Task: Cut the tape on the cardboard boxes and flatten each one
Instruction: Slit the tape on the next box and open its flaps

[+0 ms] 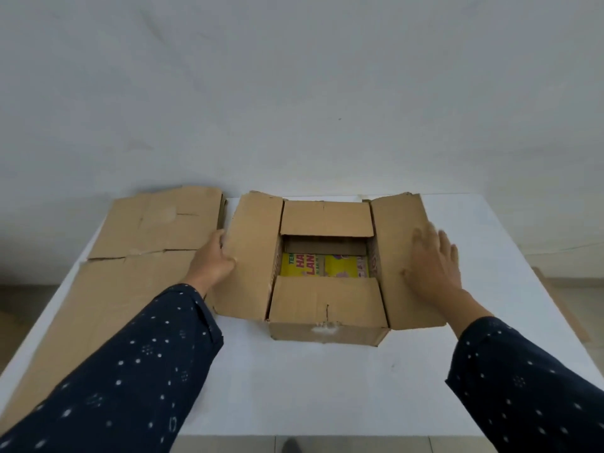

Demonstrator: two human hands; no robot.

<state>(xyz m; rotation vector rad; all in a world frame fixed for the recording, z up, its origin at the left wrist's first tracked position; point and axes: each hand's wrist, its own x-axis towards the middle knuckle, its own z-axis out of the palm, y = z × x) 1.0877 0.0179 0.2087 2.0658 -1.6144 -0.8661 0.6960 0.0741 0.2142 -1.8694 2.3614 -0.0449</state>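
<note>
- navy dotted sleeves reach in low from both sides over the white table.
- the cardboard box stands upright mid-table, just ahead of me. all four top flaps are folded outward, so i judge its top tape is already cut.
- my left hand grips the outer edge of the left flap, fingers curled round it.
- my right hand lies flat on the right flap, fingers spread, holding nothing; it is blurred.
- deep inside, yellow print shows; whether it is contents or printed bottom flaps, i cannot tell.
- flattened cardboard lies along the table's left side, just beside the left flap, so one box looks done.
- what is left, i judge, is freeing this box's bottom and pressing its walls flat.
</note>
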